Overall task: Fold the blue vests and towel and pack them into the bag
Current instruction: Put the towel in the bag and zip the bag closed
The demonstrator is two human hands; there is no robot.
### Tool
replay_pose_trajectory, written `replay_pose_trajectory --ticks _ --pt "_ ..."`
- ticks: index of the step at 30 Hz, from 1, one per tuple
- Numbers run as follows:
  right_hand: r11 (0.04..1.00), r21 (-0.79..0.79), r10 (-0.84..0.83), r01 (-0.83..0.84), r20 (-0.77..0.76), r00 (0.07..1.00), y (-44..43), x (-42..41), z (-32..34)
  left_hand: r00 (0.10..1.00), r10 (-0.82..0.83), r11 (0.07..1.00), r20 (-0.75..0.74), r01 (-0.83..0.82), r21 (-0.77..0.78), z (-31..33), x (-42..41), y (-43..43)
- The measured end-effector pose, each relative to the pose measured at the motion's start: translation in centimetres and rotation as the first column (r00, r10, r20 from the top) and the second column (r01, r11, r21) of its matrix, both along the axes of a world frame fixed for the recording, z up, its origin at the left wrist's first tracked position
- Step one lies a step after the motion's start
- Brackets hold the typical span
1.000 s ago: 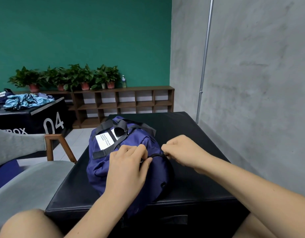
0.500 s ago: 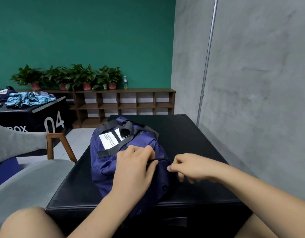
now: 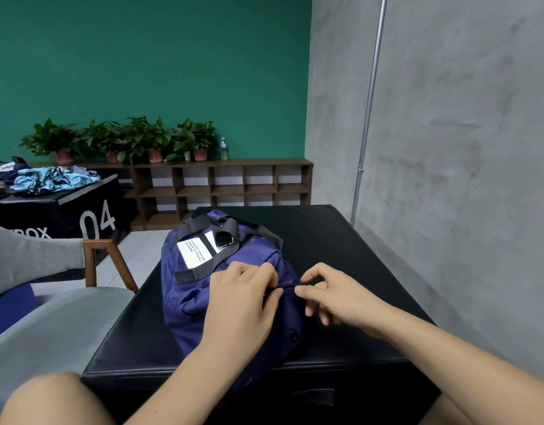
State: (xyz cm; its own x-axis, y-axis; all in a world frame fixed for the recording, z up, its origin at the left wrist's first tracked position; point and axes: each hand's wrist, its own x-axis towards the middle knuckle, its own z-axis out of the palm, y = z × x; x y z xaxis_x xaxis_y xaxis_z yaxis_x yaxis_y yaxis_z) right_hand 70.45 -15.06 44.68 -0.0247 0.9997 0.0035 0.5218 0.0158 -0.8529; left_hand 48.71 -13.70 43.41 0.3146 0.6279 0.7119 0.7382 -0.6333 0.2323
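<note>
A navy blue duffel bag with black straps and a white label lies on a black padded box in front of me. Its zipper runs shut along the top. My left hand rests on the near end of the bag, its fingers curled over the fabric and gripping it beside the zipper. My right hand is at the bag's right side, with thumb and index finger pinching the black zipper pull and the other fingers loosely curled. No vests or towel show on this box.
A grey chair with a wooden arm stands left of the box. Farther left, a black box marked 04 carries crumpled light blue cloth. A low wooden shelf with potted plants lines the green wall. A concrete wall runs along the right.
My right hand drew the zipper pull toward me along the bag's end, then eased its fingers apart. The left hand stayed gripping the bag.
</note>
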Motion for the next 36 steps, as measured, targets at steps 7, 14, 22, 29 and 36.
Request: replay_pose_trajectory --ticks 7,14,22,29,36 --pt "0.996 0.061 0.046 -0.067 0.296 0.954 0.0 0.5 -0.7 1.0 -0.009 1.0 0.009 0.009 0.005 -0.2 -0.2 0.0" --pt "0.994 -0.067 0.1 -0.092 0.139 0.985 0.0 0.1 -0.4 1.0 -0.005 1.0 0.01 0.005 0.002 -0.3 0.0 0.0" --pt "0.959 -0.259 0.011 -0.112 -0.361 0.932 0.5 0.3 0.7 1.0 -0.009 1.0 0.008 0.009 0.002 -0.3 -0.1 -0.1" --pt "0.998 -0.042 -0.045 0.037 -0.213 0.976 -1.0 -2.3 2.6 0.999 0.022 0.999 -0.041 -0.021 0.038 -0.2 0.1 0.6" --pt "0.952 0.296 -0.017 -0.078 0.306 0.952 -2.0 -3.9 2.8 0.999 -0.007 0.999 -0.037 0.009 0.046 0.1 -0.3 1.1"
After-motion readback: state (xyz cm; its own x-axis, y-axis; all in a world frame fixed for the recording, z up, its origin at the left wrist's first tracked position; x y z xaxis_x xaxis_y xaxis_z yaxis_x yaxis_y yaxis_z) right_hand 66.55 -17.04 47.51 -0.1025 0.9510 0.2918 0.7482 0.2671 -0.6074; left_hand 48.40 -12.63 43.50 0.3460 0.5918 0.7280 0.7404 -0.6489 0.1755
